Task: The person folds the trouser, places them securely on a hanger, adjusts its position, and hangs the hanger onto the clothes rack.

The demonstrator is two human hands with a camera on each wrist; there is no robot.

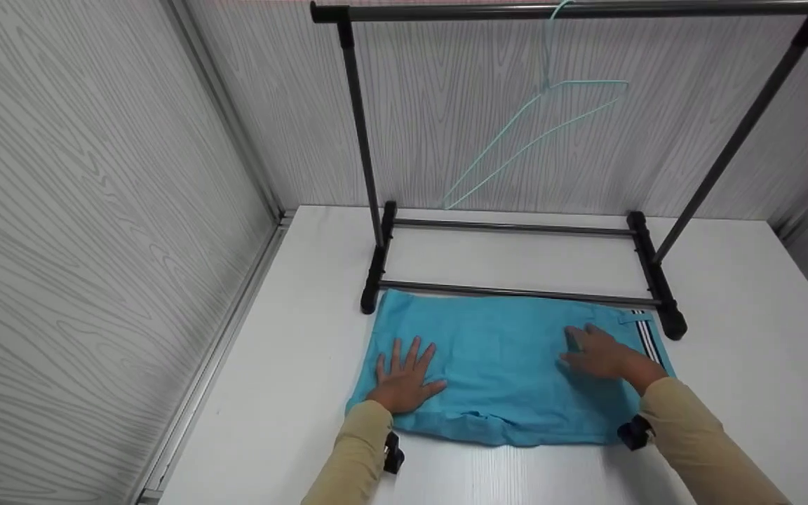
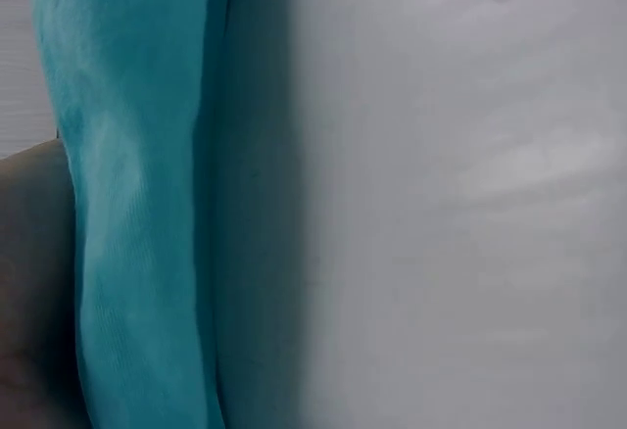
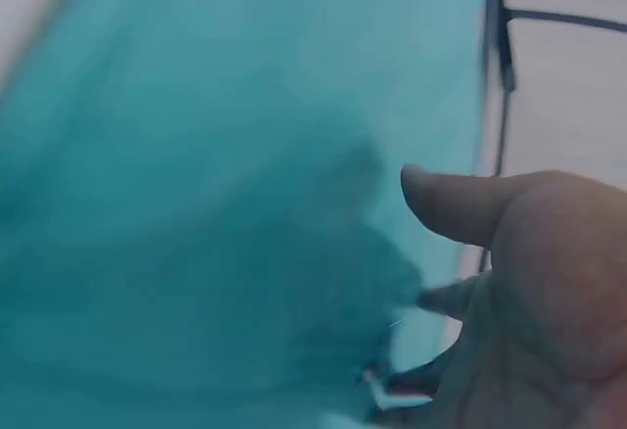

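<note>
A turquoise folded garment (image 1: 495, 351) lies on the white table, with black-and-white stripes (image 1: 648, 340) near its right end and rumpled cloth along its front edge. On its left part my left hand (image 1: 404, 384) rests palm down, fingers spread. My right hand (image 1: 597, 353) is over the right part, fingers loosely extended and holding nothing. The right wrist view shows the thumb (image 3: 456, 204) held away from the fingers and a shadow on the cloth below. In the left wrist view, the garment's edge (image 2: 147, 233) partly hides the left hand (image 2: 34, 292).
Behind the garment stands a black clothes rack (image 1: 516, 290), its front lower bar close to the cloth. A mint-green wire hanger (image 1: 516, 154) hangs from the top bar (image 1: 446, 12). Grey wood-grain panels (image 1: 95, 175) enclose the left and back of the white table (image 1: 264, 393).
</note>
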